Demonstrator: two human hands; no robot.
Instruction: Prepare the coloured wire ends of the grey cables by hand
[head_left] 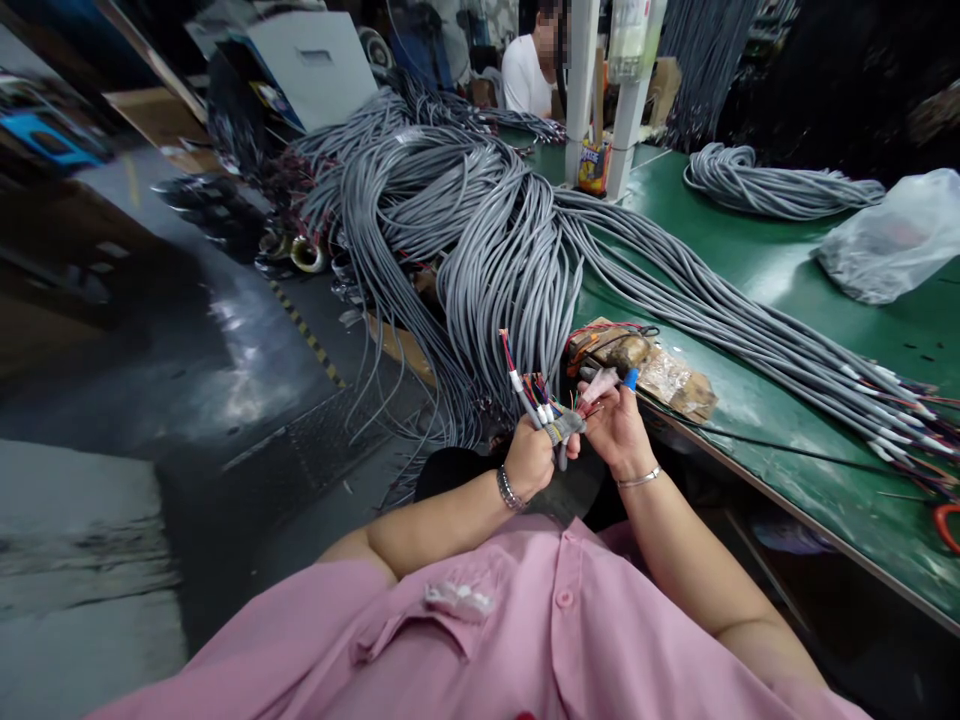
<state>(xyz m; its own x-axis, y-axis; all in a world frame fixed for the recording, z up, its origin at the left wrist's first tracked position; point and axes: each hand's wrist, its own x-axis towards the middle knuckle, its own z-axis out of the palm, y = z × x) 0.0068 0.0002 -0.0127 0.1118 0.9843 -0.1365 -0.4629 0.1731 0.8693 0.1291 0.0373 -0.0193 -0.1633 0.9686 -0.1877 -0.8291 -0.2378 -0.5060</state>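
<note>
Left hand (529, 458) gripping cable end (551, 415), right hand (616, 425) fingers touching wires

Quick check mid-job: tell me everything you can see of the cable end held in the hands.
The cable end is a grey sheathed cable stripped to thin coloured wires, red, white and blue among them, fanning upward; one red wire with a white sleeve sticks up highest. The left hand grips it in a fist; the right hand pinches wires beside it. It is held in the air just off the green table edge. Finer detail is blurred.
</note>
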